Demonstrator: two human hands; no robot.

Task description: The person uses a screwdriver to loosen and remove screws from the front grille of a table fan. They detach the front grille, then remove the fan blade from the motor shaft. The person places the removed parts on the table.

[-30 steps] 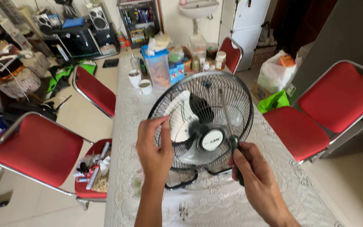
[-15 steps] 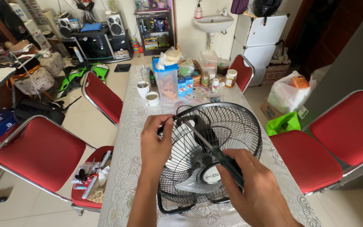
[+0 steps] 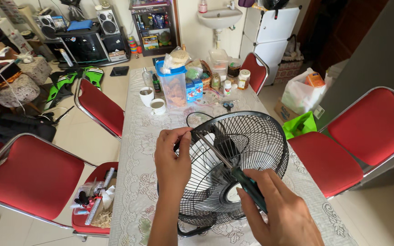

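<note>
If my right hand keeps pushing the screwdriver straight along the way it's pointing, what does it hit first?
Probably the black fan guard rim, where the left hand pinches it. The right hand aims the screwdriver up-left there; depth is unclear.

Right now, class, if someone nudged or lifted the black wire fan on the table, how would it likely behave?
The fan is mostly open wire cage, so it is probably light for its bulk. It lies tilted and its rim is round, so a push might rock or roll it. The left hand grips the rim, likely steadying it while the right hand works a screwdriver.
</note>
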